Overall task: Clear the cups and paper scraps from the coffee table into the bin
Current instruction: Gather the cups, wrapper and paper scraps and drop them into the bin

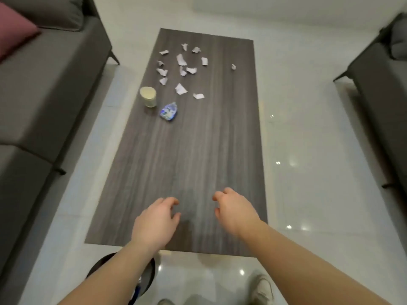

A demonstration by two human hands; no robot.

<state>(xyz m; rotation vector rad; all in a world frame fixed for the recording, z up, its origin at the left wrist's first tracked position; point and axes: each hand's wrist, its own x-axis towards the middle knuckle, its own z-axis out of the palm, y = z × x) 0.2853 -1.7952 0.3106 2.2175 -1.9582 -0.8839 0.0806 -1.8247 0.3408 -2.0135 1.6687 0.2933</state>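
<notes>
down the middle of the frame runs the dark wood-grain coffee table (193,150), its long side leading away from you. grey sofas flank it: one sofa (44,89) fills the left edge with a pink cushion (13,29) in the upper left corner, another sofa (383,84) sits at the right edge. low in the frame, your two bare forearms reach over the near end of the table. your left hand (154,221) hovers with fingers loosely curled, holding nothing; your right hand (235,208) does the same, just beside it. under your left forearm, at the bottom edge, the dark round bin (147,276) stands on the pale tiled floor. toward the upper part of the table, near its left edge, a cream paper cup (148,96) stands upright, a crushed blue cup (169,112) lies just beside it, and white paper scraps (182,69) lie scattered beyond them.
</notes>
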